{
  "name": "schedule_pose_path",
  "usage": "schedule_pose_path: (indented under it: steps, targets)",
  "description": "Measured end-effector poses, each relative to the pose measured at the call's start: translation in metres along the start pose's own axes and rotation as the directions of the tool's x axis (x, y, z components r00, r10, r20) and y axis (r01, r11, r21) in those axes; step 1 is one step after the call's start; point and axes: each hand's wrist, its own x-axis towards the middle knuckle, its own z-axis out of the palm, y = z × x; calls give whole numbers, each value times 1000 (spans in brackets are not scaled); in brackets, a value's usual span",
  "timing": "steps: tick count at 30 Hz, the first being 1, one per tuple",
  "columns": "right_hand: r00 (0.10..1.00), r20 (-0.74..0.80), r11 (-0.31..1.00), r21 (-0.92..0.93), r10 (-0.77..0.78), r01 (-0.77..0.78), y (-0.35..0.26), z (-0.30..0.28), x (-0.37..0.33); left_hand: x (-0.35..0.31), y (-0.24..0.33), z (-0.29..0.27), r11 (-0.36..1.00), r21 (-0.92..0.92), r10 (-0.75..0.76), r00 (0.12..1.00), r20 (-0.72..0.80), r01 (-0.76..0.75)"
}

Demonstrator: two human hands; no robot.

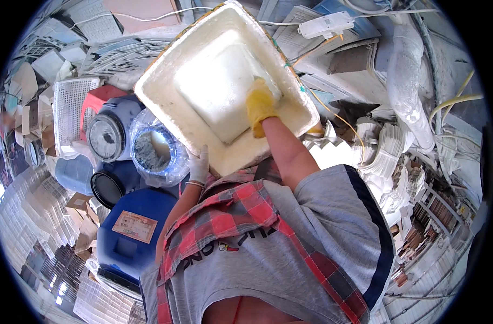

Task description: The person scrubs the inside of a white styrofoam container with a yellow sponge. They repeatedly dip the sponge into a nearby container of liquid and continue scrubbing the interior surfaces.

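Observation:
A large squarish foam box [173, 110], white inside with a worn, yellowed rim, lies in front of my body. Its inner floor is pale and shiny; whether liquid covers it I cannot tell. My right hand [261, 105], in a yellow glove, reaches down into the box near its right inner wall. The back of the glove faces up and hides the fingertips and anything under them. At the box's near left edge, my left hand [199, 164] in a white glove has its fingers against the rim, holding it. Beside that hand stands a bucket lined with clear plastic [159, 148].
To the left are a blue drum with a paper label [128, 237], a lidded container [107, 135], a red bin [103, 100] and a white perforated basket [71, 110]. Stacked white sheets [387, 146] lie at right. A power strip [326, 25] with cables sits beyond the box.

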Motion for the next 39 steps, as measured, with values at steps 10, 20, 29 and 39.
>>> schedule_pose_path:
  steps: [10,20,29,39]
  targets:
    - [717,452,840,162,-530,518,-62,-78,-19,2,-25,5,987,-151,51,998,-42,-57]
    - [839,428,938,73,-337,340,-51,-120,0,5,-2,2,997,-27,68,997,-28,-69]
    - [955,172,942,-197,-240,272,-78,-245,-25,12,-18,9,998,-44,49,998,-35,-50]
    - [695,130,680,-142,-707,719,-103,-62,-31,8,-13,11,998,31,55,998,-34,-54]
